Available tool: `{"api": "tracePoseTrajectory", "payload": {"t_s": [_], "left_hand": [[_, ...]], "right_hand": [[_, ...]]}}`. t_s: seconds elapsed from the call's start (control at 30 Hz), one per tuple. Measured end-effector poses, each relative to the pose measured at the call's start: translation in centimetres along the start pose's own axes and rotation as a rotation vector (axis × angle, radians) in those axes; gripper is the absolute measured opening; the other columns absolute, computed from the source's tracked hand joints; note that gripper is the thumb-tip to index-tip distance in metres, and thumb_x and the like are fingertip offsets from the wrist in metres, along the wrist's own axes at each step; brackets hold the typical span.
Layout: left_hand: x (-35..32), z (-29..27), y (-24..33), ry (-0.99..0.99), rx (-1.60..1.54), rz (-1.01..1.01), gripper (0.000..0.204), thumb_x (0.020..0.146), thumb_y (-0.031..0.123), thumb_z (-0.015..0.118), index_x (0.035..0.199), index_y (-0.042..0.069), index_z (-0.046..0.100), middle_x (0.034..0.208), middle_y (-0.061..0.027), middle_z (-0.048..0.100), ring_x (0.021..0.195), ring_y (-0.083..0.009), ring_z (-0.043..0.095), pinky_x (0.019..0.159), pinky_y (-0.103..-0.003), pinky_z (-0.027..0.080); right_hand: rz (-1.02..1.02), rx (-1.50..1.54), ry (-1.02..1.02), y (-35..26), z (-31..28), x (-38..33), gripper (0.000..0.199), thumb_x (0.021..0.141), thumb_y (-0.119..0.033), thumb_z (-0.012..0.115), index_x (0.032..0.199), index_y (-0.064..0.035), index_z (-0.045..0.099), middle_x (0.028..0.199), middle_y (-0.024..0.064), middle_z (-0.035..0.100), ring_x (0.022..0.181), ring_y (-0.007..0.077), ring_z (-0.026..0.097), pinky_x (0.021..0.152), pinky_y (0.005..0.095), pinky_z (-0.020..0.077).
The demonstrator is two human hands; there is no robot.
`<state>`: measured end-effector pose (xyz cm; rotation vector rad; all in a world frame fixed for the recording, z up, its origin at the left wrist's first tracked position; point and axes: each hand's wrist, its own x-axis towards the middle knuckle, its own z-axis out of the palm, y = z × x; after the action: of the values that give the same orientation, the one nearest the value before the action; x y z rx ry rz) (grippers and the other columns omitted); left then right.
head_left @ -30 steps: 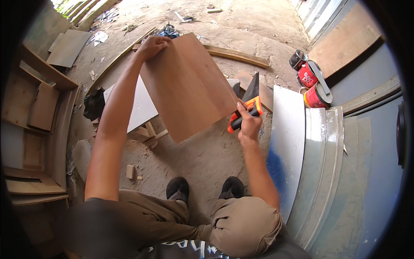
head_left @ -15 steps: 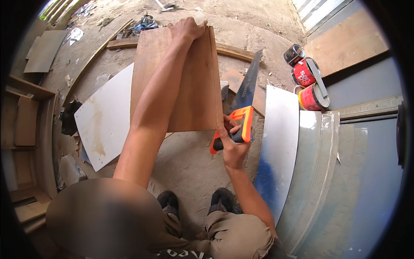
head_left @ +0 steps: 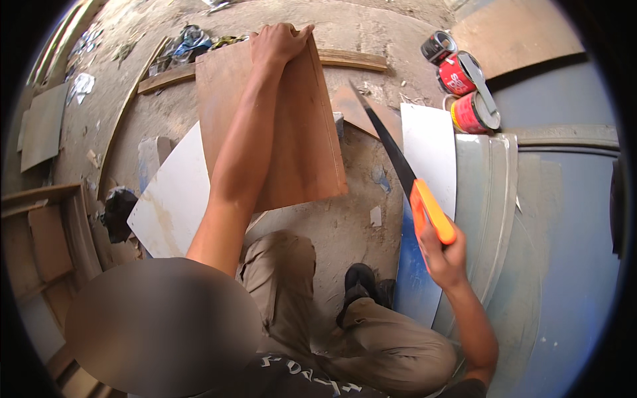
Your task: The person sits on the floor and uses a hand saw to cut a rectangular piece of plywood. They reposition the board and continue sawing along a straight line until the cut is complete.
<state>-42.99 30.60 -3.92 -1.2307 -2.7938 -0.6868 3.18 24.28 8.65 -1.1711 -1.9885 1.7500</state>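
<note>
Saw swung off board, blade pointing up-left, right hand clamped on handle, left hand gripping board's top.

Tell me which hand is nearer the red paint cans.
Right. The right hand, gripping the orange-handled saw, is below the red paint cans; the left hand grips the brown board's far edge, further left.

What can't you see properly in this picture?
- Head view: the far edge of the brown board is covered by the left hand.
- The orange saw handle is partly hidden inside the right hand.
- The white sheet runs under the board.
- The paint cans bend near the rim.
</note>
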Motion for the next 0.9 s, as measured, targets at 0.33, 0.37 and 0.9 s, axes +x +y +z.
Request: {"api": "tracePoseTrajectory", "payload": {"t_s": [0.33, 0.37, 0.9], "left_hand": [[-0.3, 0.7, 3.5, -0.213, -0.061, -0.056, 0.062, 0.093, 0.063, 0.047, 0.09, 0.008, 0.076, 0.093, -0.0142, 0.074, 0.095, -0.0291, 0.069, 0.111, -0.055, 0.029], [-0.2, 0.3, 2.9, -0.185, -0.055, -0.043, 0.063, 0.093, 0.063, 0.047, 0.09, 0.008, 0.076, 0.092, -0.0143, 0.074, 0.095, -0.0291, 0.069, 0.112, -0.056, 0.028], [-0.4, 0.3, 2.6, -0.148, -0.02, -0.021, 0.065, 0.097, 0.064, 0.037, 0.103, 0.011, 0.075, 0.099, -0.0146, 0.074, 0.098, -0.0284, 0.069, 0.106, -0.047, 0.033]], "right_hand": [[-0.04, -0.164, 0.25, -2.1, 7.3, -17.4, 0.025, 0.092, -0.019, 0.061, 0.077, 0.001, 0.059, 0.064, 0.0093, 0.056, 0.053, 0.0222, 0.058, 0.053, 0.0317, 0.0457], [-0.055, -0.08, 0.262, -1.8, 8.3, -17.8, 0.027, 0.092, -0.02, 0.061, 0.075, 0.0011, 0.058, 0.063, 0.0082, 0.056, 0.052, 0.0212, 0.058, 0.052, 0.031, 0.0455], [-0.075, -0.297, 0.39, 0.5, 9.4, -20.7, 0.019, 0.088, -0.014, 0.068, 0.083, 0.0029, 0.061, 0.068, 0.0071, 0.06, 0.056, 0.0177, 0.06, 0.051, 0.0288, 0.0444]]}}
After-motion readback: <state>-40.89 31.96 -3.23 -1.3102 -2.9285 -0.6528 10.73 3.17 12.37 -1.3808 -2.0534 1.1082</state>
